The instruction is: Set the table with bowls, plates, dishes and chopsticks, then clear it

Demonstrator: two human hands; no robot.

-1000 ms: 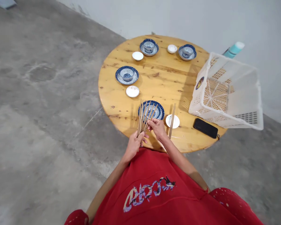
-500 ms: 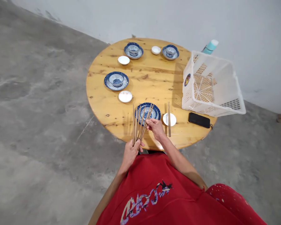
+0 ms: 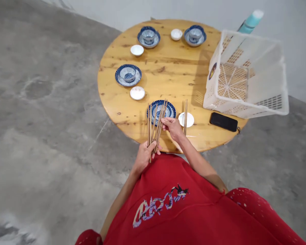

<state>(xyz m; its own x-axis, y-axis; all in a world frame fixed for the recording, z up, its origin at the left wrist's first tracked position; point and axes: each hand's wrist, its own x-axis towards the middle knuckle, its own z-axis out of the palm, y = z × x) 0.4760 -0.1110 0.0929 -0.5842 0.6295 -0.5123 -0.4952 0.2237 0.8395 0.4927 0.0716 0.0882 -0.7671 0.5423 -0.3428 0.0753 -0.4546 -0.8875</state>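
Note:
My left hand (image 3: 144,155) is closed round the lower ends of a bundle of brown chopsticks (image 3: 155,119), which fan out upward over the near blue-and-white plate with its bowl (image 3: 169,110). My right hand (image 3: 171,127) pinches one or two of these chopsticks partway up. Both hands hover at the near edge of the round wooden table (image 3: 168,73). A separate pair of chopsticks (image 3: 185,111) lies across a small white dish (image 3: 190,120) just right of my right hand.
Three more blue-and-white bowl-on-plate sets (image 3: 128,74) stand around the table, each with a small white dish (image 3: 137,93) nearby. A white plastic basket (image 3: 247,78) rests on its side at the right. A black phone (image 3: 223,121) lies before it; a teal bottle (image 3: 250,20) stands behind.
My view has shifted, so the table sits higher in the frame. Both hands stay on the chopstick bundle, and the fan has narrowed slightly. The laid pair has not moved.

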